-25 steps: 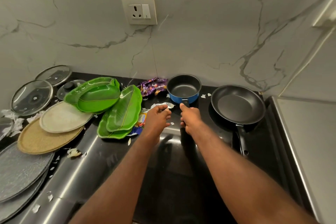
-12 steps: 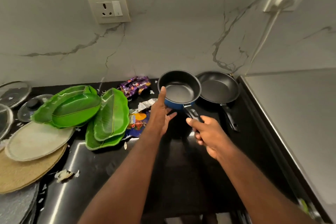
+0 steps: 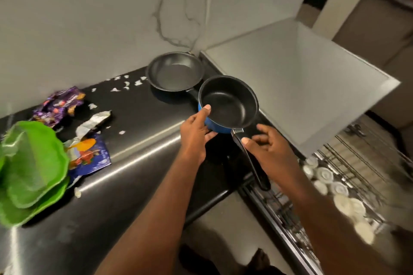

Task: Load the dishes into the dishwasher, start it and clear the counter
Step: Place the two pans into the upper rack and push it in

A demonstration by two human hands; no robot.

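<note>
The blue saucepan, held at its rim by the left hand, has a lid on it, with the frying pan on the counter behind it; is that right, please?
Not quite: the blue saucepan has no lid; its dark inside is open and empty, as the head view shows. The rest stands: the left hand holds it at the rim, and the frying pan sits on the counter behind it.

We see left hand (image 3: 196,134) gripping blue saucepan (image 3: 230,105) at rim, above bench (image 3: 138,140) edge; right hand (image 3: 268,149) loose, thumb touching saucepan handle (image 3: 260,177). Frying pan (image 3: 176,71) behind on bench; dishwasher rack (image 3: 348,185) lower right.
</note>
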